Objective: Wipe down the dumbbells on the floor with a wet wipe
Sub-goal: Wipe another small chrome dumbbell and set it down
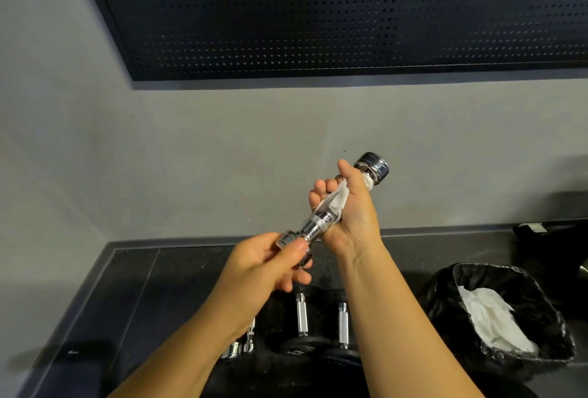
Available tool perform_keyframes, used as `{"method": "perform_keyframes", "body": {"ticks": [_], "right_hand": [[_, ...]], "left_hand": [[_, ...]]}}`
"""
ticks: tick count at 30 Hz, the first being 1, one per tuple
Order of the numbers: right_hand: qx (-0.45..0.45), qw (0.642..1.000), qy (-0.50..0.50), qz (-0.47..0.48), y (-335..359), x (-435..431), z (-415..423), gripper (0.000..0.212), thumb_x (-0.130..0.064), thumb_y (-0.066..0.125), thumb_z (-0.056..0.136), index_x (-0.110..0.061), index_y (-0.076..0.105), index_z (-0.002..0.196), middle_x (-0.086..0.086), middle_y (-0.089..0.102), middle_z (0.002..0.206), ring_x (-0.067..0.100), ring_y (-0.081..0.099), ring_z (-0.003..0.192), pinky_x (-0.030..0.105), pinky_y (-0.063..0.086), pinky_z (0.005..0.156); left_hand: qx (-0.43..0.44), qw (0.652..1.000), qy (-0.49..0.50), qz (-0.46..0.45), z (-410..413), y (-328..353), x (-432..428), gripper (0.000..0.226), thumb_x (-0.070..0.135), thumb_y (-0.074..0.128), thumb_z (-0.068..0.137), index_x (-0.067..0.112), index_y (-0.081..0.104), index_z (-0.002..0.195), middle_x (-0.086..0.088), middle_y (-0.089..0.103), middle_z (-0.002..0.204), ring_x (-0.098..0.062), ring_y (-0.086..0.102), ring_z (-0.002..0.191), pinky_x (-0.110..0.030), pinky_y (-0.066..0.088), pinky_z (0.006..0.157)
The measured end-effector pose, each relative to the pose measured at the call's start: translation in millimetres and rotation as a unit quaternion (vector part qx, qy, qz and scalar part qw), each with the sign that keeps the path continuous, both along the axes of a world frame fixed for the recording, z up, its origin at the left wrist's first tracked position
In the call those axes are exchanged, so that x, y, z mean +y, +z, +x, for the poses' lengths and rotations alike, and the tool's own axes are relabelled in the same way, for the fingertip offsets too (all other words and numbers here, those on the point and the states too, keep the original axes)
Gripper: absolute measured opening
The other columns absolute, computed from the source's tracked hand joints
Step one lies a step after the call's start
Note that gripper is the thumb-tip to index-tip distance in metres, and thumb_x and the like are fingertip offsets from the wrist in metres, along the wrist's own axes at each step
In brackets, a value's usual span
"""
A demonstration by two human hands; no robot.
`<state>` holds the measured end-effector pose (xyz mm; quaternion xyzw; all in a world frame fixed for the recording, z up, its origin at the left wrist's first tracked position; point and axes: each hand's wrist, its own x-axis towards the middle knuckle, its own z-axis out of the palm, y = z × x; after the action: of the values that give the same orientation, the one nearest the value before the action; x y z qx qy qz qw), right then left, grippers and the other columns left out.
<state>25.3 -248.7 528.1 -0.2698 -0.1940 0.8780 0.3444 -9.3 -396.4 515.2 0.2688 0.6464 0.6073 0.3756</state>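
Now the dumbbell (318,226) is up in the air, mid-frame, tilted, its far head pointing up and right toward the wall (191,159). The left hand (267,264) grips the near head, fingers and thumb curled round it. The right hand (351,206) is wrapped round the handle just below the far head, the wipe (339,202) bunched between palm and metal, a bit poking out on either side of the fist. Bare knurled handle shows between the two hands. Down on the dark floor (127,302), below the arms, two black dumbbells (301,318) lie side by side, a small chrome dumbbell (237,348) just left of them, partly hidden by the left forearm. On the right, a bin (445,302) with a black liner holds crumpled wipes (490,318).
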Motion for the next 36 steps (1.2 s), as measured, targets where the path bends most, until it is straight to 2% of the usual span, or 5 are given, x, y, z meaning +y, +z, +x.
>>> {"method": "perform_keyframes", "body": {"ticks": [9,14,18,29,36], "right_hand": [[0.033,0.997,0.065,0.011,1.0,-7.8,1.2,0.027,-0.028,0.057,0.091,-0.017,0.044,0.070,-0.004,0.051,0.045,0.011,0.060,0.044,0.019,0.049,0.044],[-0.021,0.998,0.055,0.009,-4.2,-9.2,1.6,0.021,-0.027,0.056,0.092,-0.016,0.046,0.077,-0.004,0.052,0.044,0.012,0.065,0.048,0.021,0.051,0.049],[-0.038,0.998,0.046,0.019,-8.5,-10.3,1.0,0.016,-0.025,0.059,0.091,-0.015,0.050,0.083,-0.003,0.054,0.046,0.013,0.066,0.051,0.023,0.052,0.050],[0.023,0.986,0.162,0.035,-2.3,-22.4,5.2,0.021,-0.025,0.065,0.075,-0.014,0.050,0.068,0.003,0.058,0.049,0.018,0.064,0.050,0.024,0.052,0.047],[-0.019,0.979,0.201,0.007,-2.2,-23.4,9.5,0.025,-0.020,0.062,0.082,-0.013,0.047,0.064,0.007,0.060,0.046,0.022,0.066,0.048,0.024,0.053,0.047]], "left_hand": [[-0.431,0.900,-0.060,0.022,8.6,7.5,5.2,0.059,0.054,0.047,0.085,-0.001,0.062,0.101,-0.007,0.051,0.064,-0.004,0.037,0.037,-0.011,0.029,0.029],[-0.068,0.995,-0.012,-0.071,4.4,3.8,-0.8,0.053,0.059,0.052,0.080,0.015,0.062,0.109,-0.006,0.071,0.075,-0.016,0.066,0.060,-0.021,0.043,0.048],[0.188,0.979,0.018,-0.081,5.5,-2.7,-1.2,0.021,0.034,0.071,0.080,0.022,0.061,0.095,0.004,0.073,0.074,-0.009,0.071,0.066,-0.019,0.048,0.055],[-0.340,0.934,-0.106,0.032,5.2,-1.5,5.4,0.058,0.059,0.041,0.084,0.004,0.058,0.091,-0.001,0.044,0.052,-0.003,0.026,0.033,-0.013,0.014,0.034],[-0.055,0.976,-0.141,-0.159,-14.9,15.6,1.3,0.076,0.073,0.033,0.079,0.004,0.065,0.083,-0.010,0.062,0.061,-0.014,0.049,0.042,-0.019,0.029,0.039]]}}
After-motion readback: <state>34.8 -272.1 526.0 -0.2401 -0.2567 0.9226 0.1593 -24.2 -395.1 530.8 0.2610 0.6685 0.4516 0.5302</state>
